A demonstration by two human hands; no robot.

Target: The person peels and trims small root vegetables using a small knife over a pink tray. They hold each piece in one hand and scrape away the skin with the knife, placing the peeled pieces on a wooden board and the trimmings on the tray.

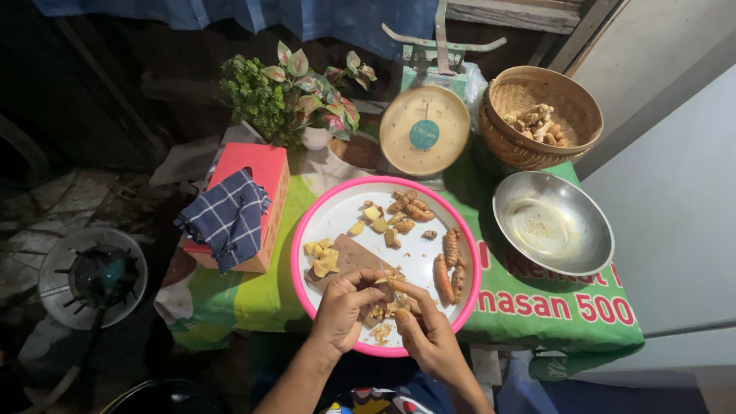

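Both hands point(387, 310) pinch ginger piece point(393, 284)

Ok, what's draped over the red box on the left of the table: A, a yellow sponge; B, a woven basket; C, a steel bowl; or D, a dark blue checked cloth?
D: a dark blue checked cloth hangs over the red box, while the steel bowl and the woven basket sit on the right side of the table.
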